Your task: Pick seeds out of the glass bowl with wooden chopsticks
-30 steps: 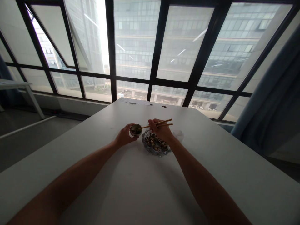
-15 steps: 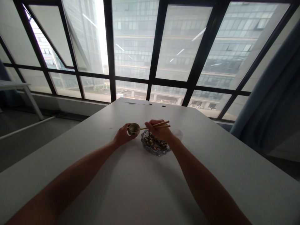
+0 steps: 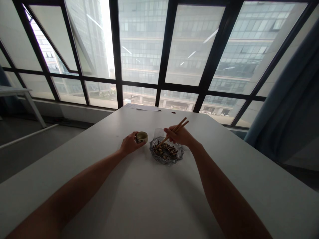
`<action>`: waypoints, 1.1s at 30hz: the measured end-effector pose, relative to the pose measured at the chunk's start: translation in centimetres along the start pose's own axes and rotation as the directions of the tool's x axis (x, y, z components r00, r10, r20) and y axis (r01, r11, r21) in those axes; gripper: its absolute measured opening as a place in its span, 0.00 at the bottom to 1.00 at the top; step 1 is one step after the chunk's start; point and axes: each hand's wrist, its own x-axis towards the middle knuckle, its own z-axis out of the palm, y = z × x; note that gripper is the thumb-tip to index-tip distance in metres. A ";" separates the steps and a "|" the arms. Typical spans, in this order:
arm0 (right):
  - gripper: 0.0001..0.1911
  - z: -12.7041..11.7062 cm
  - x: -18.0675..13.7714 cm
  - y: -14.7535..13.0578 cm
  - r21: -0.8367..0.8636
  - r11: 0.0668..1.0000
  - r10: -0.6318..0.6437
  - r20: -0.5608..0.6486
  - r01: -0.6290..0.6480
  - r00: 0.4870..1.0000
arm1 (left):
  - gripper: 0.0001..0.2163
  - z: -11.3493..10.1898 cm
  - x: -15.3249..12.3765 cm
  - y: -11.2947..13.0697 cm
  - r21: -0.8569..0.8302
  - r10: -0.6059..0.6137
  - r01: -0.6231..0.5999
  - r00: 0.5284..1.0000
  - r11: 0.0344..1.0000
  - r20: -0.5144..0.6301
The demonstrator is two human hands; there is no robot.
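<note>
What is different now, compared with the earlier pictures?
The right hand moved the chopsticks rightward from the cup; they now reach into the clear bowl. The cup, tilted before, is now more upright. The left hand still holds it; the clear bowl stayed put.

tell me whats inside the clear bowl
The clear bowl holds small brown and paler pieces, too small to identify. The chopsticks in the right hand reach in, their tips at the pieces. Whatever lies under the top pieces is covered.
</note>
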 end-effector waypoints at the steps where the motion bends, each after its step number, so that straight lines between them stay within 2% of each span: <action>1: 0.29 0.2 0.1 0.3 -0.009 1.000 0.002 0.017 -0.001 1.000 | 0.29 -0.1 0.0 0.1 0.001 -0.010 0.010 1.000 1.000 0.003; 9: 0.27 1.0 0.5 1.6 -0.036 0.999 0.018 0.066 -0.015 0.998 | 0.29 0.1 0.1 -0.3 0.013 -0.022 0.021 1.000 1.000 0.009; 17: 0.31 0.4 0.4 1.2 0.089 0.991 0.109 -0.056 -0.103 0.992 | 0.30 0.3 0.3 -0.6 0.017 -0.040 0.040 0.999 0.999 0.010; 21: 0.32 0.4 0.4 1.4 0.123 0.988 0.108 -0.096 -0.096 0.989 | 0.30 0.4 0.4 -0.8 0.022 -0.053 0.052 0.998 0.998 0.016; 28: 0.30 0.9 0.5 1.9 0.079 0.996 0.049 -0.028 -0.046 0.998 | 0.30 0.4 0.4 -0.8 0.037 -0.069 0.068 0.997 0.997 0.028; 33: 0.30 1.0 0.6 2.3 0.099 0.993 0.076 -0.035 -0.072 0.997 | 0.31 0.2 0.4 -0.6 0.034 -0.085 0.084 0.996 0.996 0.038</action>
